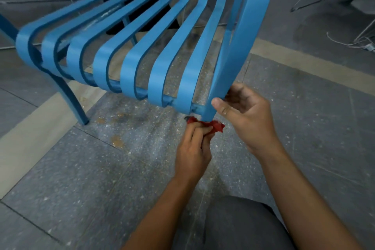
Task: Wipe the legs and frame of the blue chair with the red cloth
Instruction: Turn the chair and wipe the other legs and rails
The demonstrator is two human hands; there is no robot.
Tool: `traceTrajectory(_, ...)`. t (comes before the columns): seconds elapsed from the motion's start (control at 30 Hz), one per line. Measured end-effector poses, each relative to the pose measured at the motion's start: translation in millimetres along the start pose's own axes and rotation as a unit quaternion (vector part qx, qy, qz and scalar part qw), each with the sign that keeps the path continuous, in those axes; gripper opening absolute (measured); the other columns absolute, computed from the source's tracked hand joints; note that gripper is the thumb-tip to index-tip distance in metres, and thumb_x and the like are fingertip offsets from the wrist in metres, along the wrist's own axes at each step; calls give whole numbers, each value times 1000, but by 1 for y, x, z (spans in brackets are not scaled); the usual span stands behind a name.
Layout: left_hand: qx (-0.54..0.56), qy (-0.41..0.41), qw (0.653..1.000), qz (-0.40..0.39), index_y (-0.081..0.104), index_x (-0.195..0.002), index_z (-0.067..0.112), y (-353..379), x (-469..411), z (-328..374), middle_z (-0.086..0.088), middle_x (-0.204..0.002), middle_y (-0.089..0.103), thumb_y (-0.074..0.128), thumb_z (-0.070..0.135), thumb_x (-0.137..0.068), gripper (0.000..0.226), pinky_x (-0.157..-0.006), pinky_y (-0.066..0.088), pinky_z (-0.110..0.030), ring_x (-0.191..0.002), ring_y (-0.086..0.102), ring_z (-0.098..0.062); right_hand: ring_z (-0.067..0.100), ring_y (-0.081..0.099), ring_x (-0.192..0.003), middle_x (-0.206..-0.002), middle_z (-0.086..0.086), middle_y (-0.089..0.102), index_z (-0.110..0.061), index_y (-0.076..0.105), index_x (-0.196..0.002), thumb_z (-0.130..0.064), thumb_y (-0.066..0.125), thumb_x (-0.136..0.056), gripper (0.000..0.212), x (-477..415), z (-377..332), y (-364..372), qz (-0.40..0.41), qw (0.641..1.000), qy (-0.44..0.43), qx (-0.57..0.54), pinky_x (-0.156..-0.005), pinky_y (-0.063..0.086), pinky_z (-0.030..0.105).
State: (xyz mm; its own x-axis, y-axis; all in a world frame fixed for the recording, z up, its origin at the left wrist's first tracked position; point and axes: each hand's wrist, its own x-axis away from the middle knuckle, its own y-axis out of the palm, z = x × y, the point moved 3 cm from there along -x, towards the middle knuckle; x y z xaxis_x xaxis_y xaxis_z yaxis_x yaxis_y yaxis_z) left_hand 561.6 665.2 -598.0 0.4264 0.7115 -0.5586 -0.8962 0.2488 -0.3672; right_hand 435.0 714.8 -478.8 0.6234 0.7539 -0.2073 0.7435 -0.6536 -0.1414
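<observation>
Wiping is best done with the red cloth [209, 125], pinched in the left hand [193, 148] fingers just below the blue chair [129, 63] front corner, drawn firmly down the leg while the right hand [245, 115], fingers curled around the outermost slat, steadies it.

One head-worn wide-angle view looks forward and steeply down, close above the blue chair [142, 50] and floor [81, 168].

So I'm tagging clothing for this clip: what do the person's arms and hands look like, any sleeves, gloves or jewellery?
Both forearms are bare right to the frame's bottom edge, with no sleeve in view. The left hand and right hand wear no gloves, and no rings, watch or bracelet show. Short, unpainted nails are visible on the right thumb.
</observation>
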Motion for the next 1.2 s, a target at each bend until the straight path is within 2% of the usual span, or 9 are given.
traceTrajectory(0.13, -46, -22, 998, -46, 72, -93, -4, 18, 3, -19, -14, -99, 69, 72, 4, -97, 9, -66, 61, -46, -82, 69, -30, 12, 75, -96, -103, -9, 78, -23, 71, -111, -23, 85, -84, 30, -5, 8, 3, 9, 999, 4, 41, -89, 62, 33)
traceTrajectory(0.23, -68, -58, 993, -74, 77, -101, -5, 24, 17, -38, -14, -100, 71, 76, 2, -94, 9, -71, 63, -47, -88, 73, -32, 2, 70, -85, -94, -21, 73, -33, 65, -102, -25, 82, -83, 26, -10, 6, 8, 20, 996, -8, 83, -76, 59, 20)
traceTrajectory(0.47, -39, -136, 977, -159, 77, -110, 6, 43, 49, -84, 1, -114, 67, 66, -3, -96, 20, -90, 59, -29, -101, 63, -2, 5, 70, -82, -90, -21, 71, -38, 61, -97, -20, 83, -85, 30, -15, 8, 8, 44, 991, -33, 118, -73, 60, 20)
traceTrajectory(0.6, -99, -206, 940, -252, 74, -118, 25, 49, 71, -110, 15, -119, 61, 57, 2, -99, 34, -87, 45, -7, -104, 60, -5, 3, 73, -84, -92, -23, 73, -38, 61, -98, -16, 83, -87, 33, -15, 8, 9, 45, 990, -46, 123, -72, 58, 16)
traceTrajectory(0.7, -48, -274, 929, -246, 74, -107, 15, 51, 78, -119, 20, -107, 62, 62, 1, -99, 20, -86, 56, -17, -96, 68, -4, 2, 73, -84, -92, -25, 73, -40, 61, -97, -17, 84, -86, 34, -15, 8, 9, 48, 988, -56, 132, -71, 58, 15)
traceTrajectory(0.8, -67, -365, 897, -240, 72, -100, 19, 45, 75, -122, 9, -98, 65, 72, 12, -95, 9, -67, 50, -17, -89, 69, -19, 0, 71, -82, -91, -25, 72, -43, 60, -94, -18, 84, -85, 36, -16, 8, 9, 51, 988, -59, 136, -71, 58, 14)
traceTrajectory(0.9, -106, -428, 884, -157, 76, -100, 12, 12, 58, -125, 1, -92, 69, 77, 18, -92, 11, -70, 59, -35, -70, 68, -15, -2, 69, -81, -92, -25, 71, -43, 60, -94, -18, 84, -86, 35, -15, 8, 8, 49, 988, -60, 136, -71, 57, 14)
traceTrajectory(1.0, -3, -487, 872, -54, 77, -103, 24, -17, 31, -122, -3, -94, 77, 72, 15, -93, 14, -73, 66, -39, -72, 76, -19, -3, 68, -82, -91, -28, 70, -44, 59, -94, -18, 84, -86, 37, -14, 6, 8, 47, 986, -59, 147, -71, 56, 12)
traceTrajectory(1.2, 35, -375, 920, -105, 76, -128, 27, 16, 20, -91, 1, -121, 69, 65, 6, -95, 40, -80, 47, -4, -93, 65, -6, -2, 70, -83, -90, -24, 72, -38, 62, -96, -16, 83, -88, 32, -13, 4, 6, 40, 988, -43, 144, -73, 58, 17)
